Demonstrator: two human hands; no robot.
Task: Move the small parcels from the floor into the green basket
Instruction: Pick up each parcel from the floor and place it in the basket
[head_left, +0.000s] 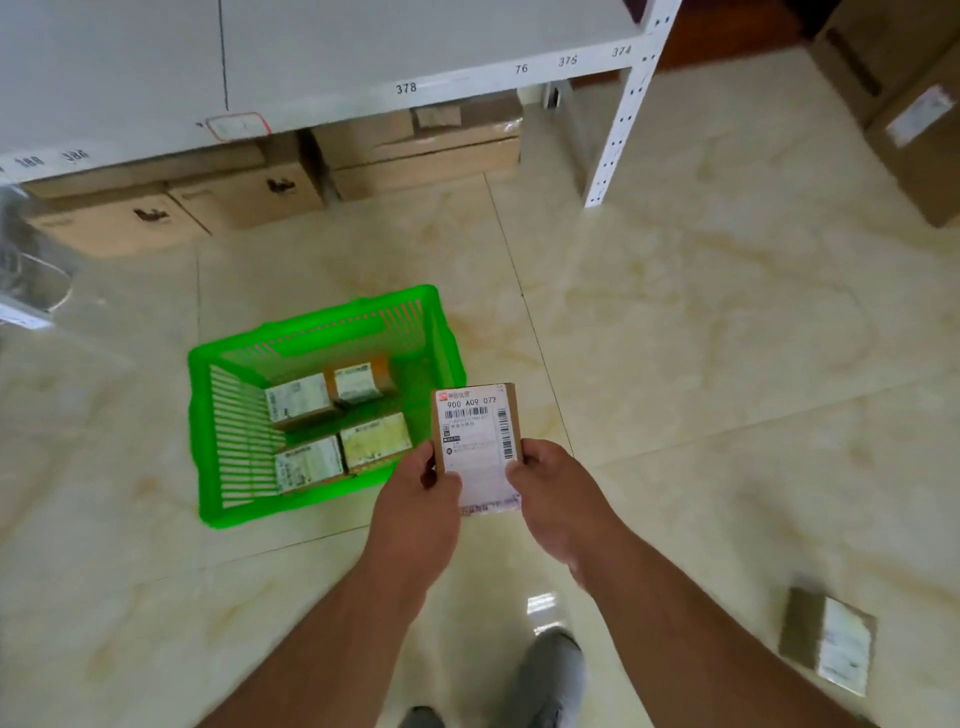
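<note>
Both hands up over the floor (701, 312): left hand (423, 493) and right hand (553, 488) each pinch a lower side edge of one small parcel (475, 431), label up (top line reads 900 A09 072), held just right of the green basket (322, 332). Four parcels (332, 421) lie in the basket, two by two. Another parcel (828, 636) lies on the floor, well apart at lower right

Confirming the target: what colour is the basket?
Bright green basket, clearest in the head view.
</note>
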